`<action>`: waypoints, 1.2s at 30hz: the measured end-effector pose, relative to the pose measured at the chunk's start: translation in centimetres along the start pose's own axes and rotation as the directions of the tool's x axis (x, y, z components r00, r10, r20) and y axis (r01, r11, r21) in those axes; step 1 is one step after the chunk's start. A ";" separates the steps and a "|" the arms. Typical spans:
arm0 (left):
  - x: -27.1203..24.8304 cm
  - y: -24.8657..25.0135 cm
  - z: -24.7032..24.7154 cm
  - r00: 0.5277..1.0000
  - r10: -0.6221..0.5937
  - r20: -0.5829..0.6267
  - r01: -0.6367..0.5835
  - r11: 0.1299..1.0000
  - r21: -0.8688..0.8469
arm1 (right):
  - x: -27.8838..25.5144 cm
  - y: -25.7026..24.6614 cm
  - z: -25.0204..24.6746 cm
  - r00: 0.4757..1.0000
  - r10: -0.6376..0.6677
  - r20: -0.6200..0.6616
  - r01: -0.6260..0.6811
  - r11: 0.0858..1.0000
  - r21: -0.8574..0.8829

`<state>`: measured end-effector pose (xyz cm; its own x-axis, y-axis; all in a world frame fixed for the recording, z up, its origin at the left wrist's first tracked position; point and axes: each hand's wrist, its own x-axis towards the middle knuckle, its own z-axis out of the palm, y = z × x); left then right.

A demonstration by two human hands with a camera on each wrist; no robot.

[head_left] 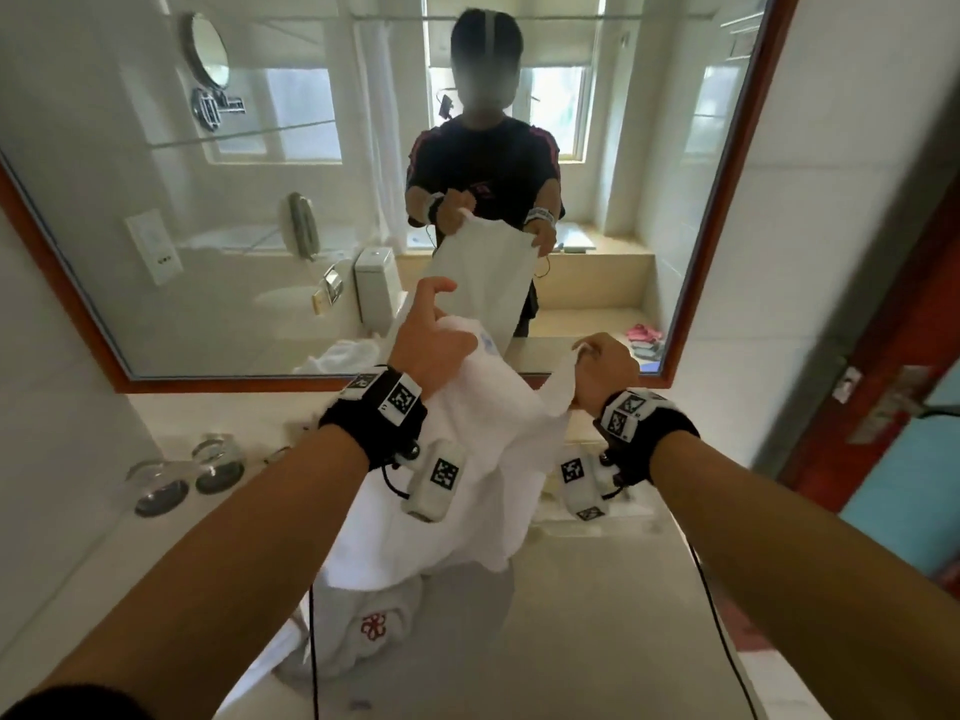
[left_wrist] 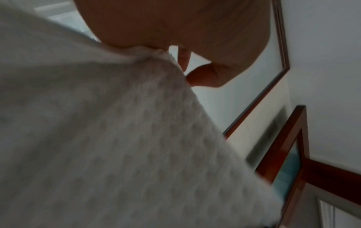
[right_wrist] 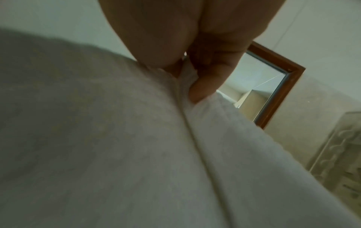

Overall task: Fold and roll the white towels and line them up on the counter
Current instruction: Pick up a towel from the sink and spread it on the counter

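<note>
Step in hand: you hold one white towel (head_left: pixel 467 459) up in the centre of the head view, spread between both hands above the tabletop (head_left: pixel 597 615), which reads as the opening stretch before the first fold. Your right hand (head_left: pixel 605 374) has its fingers (right_wrist: pixel 203 91) curled and clamped on the towel's upper right corner; the right wrist view shows a hem running down from that grip. Your left hand (head_left: pixel 431 340) holds the upper left edge near a small blue label; the left wrist view is blurred, so the pinch probably lies between thumb and palm while the index finger points free. The cloth hangs down from both grips, its lower edge over a second towel (head_left: pixel 363 631) with a red emblem lying at the lower centre. No rolled towel is visible yet. The next move calls for bringing the two held corners together evenly, then laying the towel flat.
</note>
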<state>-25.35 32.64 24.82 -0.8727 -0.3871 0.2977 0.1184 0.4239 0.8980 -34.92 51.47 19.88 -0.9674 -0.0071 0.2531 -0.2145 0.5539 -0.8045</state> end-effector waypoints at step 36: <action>0.4 -2.9 0.0 0.913 -0.247 0.325 -0.093 0.649 0.755 | 4.4 8.3 -1.6 0.848 0.274 0.454 0.132 0.720 -0.681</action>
<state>-26.01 31.25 22.37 -0.9798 -0.1921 -0.0551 -0.1996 0.9295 0.3103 -40.73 57.38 15.24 -0.9401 -0.2322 -0.2494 -0.1908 0.9651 -0.1794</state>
